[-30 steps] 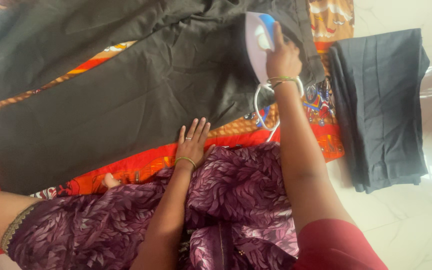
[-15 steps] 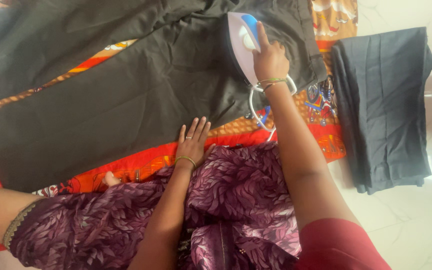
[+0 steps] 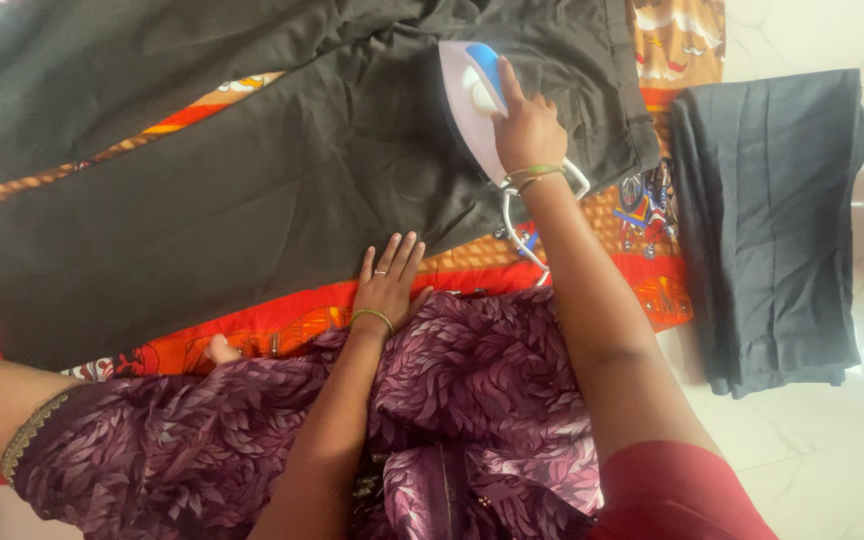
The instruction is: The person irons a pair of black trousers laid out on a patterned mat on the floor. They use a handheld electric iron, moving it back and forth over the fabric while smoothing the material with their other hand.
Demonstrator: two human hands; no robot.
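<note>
Right hand on iron over dark trousers; left hand flat at the near hem edge.

The white-and-blue electric clothes iron (image 3: 470,100) sits sole-down on the dark brown cloth trousers (image 3: 252,200), toward their waist end. The right hand (image 3: 527,130) is closed around the iron's handle, index finger extended along the top. The trousers' long axis runs left-right across the view, legs extending away to the left of the iron. The left hand (image 3: 389,283) lies open, fingers spread, palm down at the near edge of the trousers, below and left of the iron, touching the red-orange patterned cloth (image 3: 252,325) underneath. The right hand is therefore the nearer one to the iron. A folded dark grey garment (image 3: 772,220) lies well to the right of the iron, on the pale floor (image 3: 832,450). The white cord (image 3: 517,230) loops just below the iron.
</note>
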